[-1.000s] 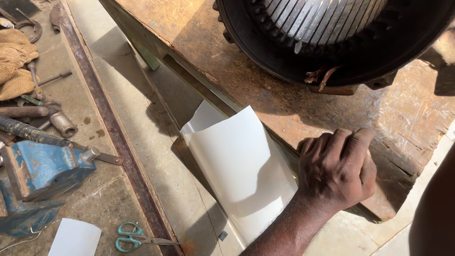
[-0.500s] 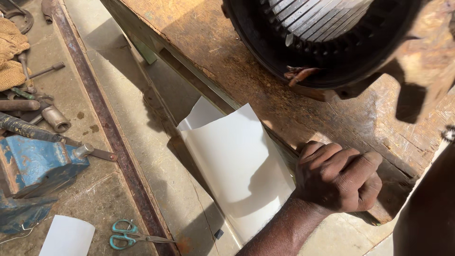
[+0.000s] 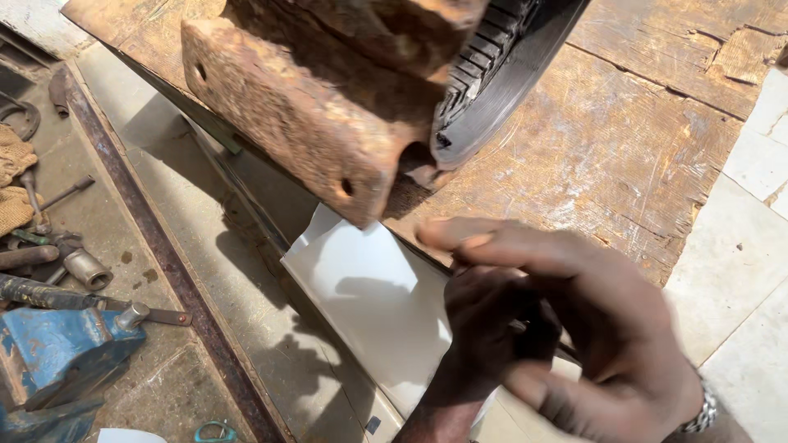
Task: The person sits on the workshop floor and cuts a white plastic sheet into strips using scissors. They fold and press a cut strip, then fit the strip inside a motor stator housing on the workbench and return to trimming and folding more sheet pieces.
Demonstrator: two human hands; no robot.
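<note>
A curved white sheet [image 3: 369, 303] hangs off the edge of a worn wooden table [image 3: 616, 139]. My left hand [image 3: 492, 328] comes up from the bottom, closed in a fist on the sheet's right edge at the table's rim. My right hand [image 3: 607, 328], blurred and wearing a wristwatch, lies over the left one, its fingers stretched left along the table edge with nothing seen in them. A rusty motor housing [image 3: 328, 123] with a bolt-holed foot and dark slotted core stands on the table just above both hands.
On the concrete floor at left are a blue vise [image 3: 57, 353], several metal tools [image 3: 49, 262], a cloth [image 3: 12, 180] and green-handled scissors [image 3: 215, 431]. A rusty steel rail [image 3: 164, 246] runs diagonally. Pale tiles [image 3: 739, 271] lie at right.
The view has closed in and shifted, so the motor housing now looms over the table edge. My right hand has come in over the left, which stays on the sheet.
</note>
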